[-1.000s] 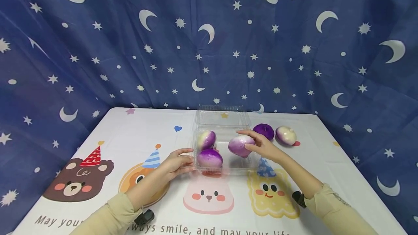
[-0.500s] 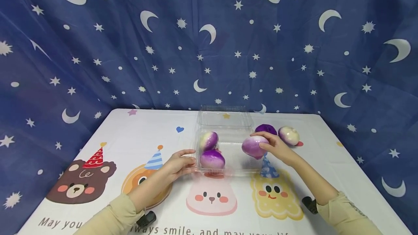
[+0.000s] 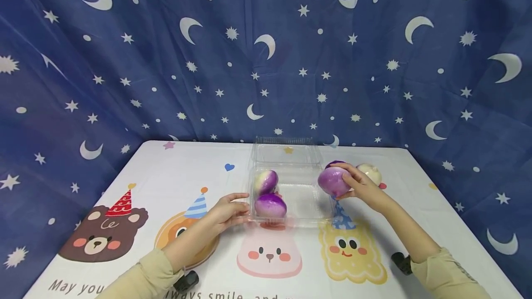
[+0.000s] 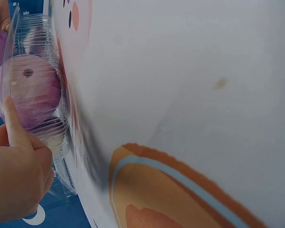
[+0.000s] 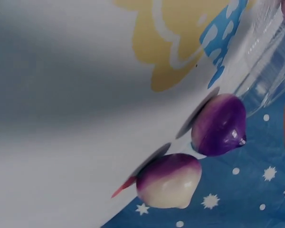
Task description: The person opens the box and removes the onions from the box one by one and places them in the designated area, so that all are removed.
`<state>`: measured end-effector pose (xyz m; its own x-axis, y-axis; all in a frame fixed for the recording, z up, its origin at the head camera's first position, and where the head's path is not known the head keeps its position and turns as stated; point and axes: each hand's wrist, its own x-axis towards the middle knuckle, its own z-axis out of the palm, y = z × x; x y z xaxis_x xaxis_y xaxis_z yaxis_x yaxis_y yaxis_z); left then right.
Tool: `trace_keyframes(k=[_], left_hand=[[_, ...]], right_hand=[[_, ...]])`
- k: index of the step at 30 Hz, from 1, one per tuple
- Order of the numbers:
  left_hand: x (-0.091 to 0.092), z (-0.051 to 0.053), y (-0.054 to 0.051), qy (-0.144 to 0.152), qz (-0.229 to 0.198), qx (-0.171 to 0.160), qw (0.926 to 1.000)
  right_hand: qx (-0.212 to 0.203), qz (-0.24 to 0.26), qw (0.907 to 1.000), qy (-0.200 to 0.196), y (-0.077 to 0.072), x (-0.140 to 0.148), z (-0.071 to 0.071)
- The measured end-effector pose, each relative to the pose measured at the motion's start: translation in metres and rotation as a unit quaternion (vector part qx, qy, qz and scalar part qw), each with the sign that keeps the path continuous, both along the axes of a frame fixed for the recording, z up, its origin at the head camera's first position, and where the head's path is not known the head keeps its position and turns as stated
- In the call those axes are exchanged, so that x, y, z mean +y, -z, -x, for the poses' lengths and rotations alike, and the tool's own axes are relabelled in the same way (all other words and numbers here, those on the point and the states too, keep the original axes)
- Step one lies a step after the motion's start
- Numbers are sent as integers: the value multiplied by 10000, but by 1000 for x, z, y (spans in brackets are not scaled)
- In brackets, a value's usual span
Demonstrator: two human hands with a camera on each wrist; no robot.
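Observation:
A clear plastic box (image 3: 297, 217) stands on the table with its lid (image 3: 287, 153) laid back. Two purple-and-white onions, one (image 3: 266, 182) behind the other (image 3: 270, 206), lie in its left half. My left hand (image 3: 226, 211) touches the box's left side with fairly straight fingers. My right hand (image 3: 365, 187) holds a purple onion (image 3: 334, 181) over the box's right edge, thumb and fingers around it. Behind that hand sit a dark purple onion (image 5: 223, 126), mostly hidden in the head view, and a cream-and-purple onion (image 5: 171, 183).
A white tablecloth (image 3: 199, 156) with cartoon animals covers the table. Beyond the back edge hangs a dark blue curtain (image 3: 232, 82) with moons and stars.
My right hand has moved right with the onion, from inside the box to its right edge, and the onion has turned a little. The left hand stays at the box's side.

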<state>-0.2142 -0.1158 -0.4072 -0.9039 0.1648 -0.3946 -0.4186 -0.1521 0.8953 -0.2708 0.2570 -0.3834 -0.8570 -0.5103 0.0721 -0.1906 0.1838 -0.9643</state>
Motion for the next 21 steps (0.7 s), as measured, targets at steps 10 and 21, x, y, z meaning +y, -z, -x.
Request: trace_keyframes(k=[10,21], left_hand=[[-1,-2,-1,84,-48,28,9999],[-2,-2,0,67,-64,-4,10000]], right_hand=[[-765,732,9941,253,0,16,2],[-1392,2146,9665,194,4,19,-1]])
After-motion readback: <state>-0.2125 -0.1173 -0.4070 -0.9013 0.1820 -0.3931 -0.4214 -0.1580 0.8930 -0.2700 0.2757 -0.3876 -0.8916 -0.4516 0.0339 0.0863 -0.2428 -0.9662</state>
